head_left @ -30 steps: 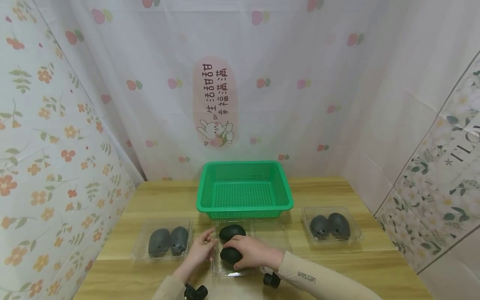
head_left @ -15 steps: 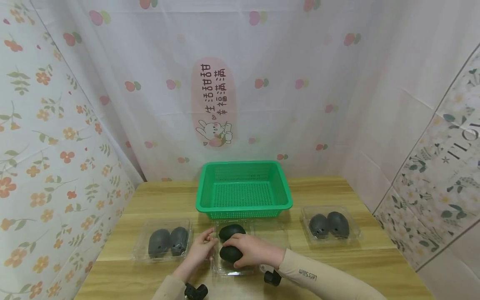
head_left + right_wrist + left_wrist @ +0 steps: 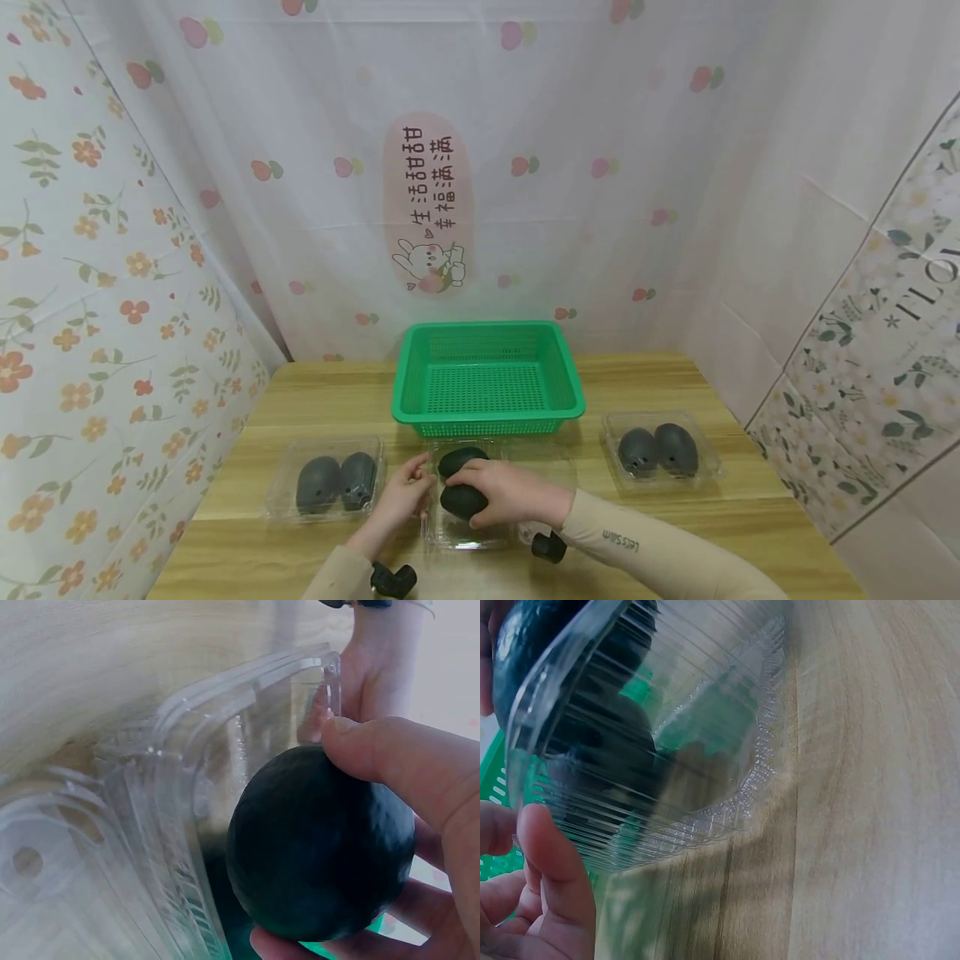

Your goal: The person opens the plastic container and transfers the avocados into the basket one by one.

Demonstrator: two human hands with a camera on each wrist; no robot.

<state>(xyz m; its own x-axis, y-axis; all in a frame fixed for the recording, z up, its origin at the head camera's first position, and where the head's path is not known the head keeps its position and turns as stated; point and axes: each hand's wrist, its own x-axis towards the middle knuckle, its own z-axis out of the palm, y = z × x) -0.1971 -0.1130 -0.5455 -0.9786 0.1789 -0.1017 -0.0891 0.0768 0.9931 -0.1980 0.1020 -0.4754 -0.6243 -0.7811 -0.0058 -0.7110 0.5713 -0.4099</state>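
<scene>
My right hand point(image 3: 513, 493) grips a dark avocado point(image 3: 464, 502) between thumb and fingers, at the top of an open clear plastic clamshell box point(image 3: 468, 540). In the right wrist view the avocado point(image 3: 319, 847) appears above the box's rim. A second avocado point(image 3: 459, 461) lies at the far end of that box, partly covered by my right fingers. At the box's left side, my left hand point(image 3: 405, 496) pinches the rim. The left wrist view shows its thumb point(image 3: 551, 840) against the edge of the clear wall point(image 3: 697, 712).
A green plastic basket point(image 3: 487, 421) stands behind the box. Clear boxes with two dark avocados each stand at left point(image 3: 281, 500) and right point(image 3: 708, 467). The open lid point(image 3: 543, 467) lies to the right of the middle box. Curtains enclose the wooden table point(image 3: 247, 550).
The right hand has raised the held avocado slightly and shifted a little to the right. The left hand stays at the box's rim.
</scene>
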